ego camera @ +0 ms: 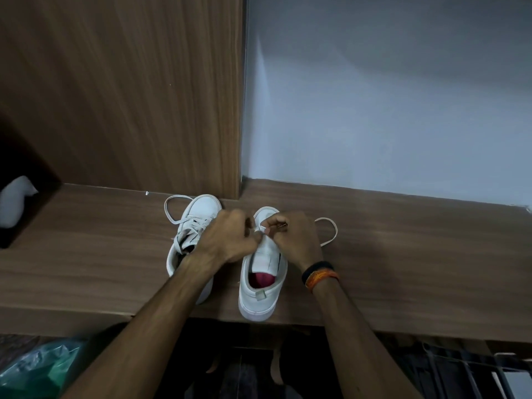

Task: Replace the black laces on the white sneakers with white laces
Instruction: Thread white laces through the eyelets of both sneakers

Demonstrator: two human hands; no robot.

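Seen from the head camera, two white sneakers stood side by side on a brown wooden tabletop (403, 254), toes toward the back where a wood-grain panel (129, 96) met a pale grey wall (388, 96). The left sneaker (198, 214) was already threaded with a white lace (172, 210), one end looping out on the tabletop beside its toe. The right sneaker (259, 295) sat with its heel at the front edge of the tabletop, a pink insole showing inside.

Both hands met over the right sneaker's front eyelets. The left hand (230, 237) was curled, its fingertips pinching a second white lace (328, 228) at the shoe's tongue. The right hand (293, 237) was likewise curled, fingers pinching the same lace close to the left hand's fingertips; the lace's loose length trailed out in a loop to the right on the tabletop. Black and orange bands (319, 273) circled the right wrist.

At the far left a white object (15, 200) lay in a dark recess. Below the tabletop's front edge, a green plastic bag (40, 370) showed at lower left, and the person's bare feet (276, 367) stood on a dark floor.
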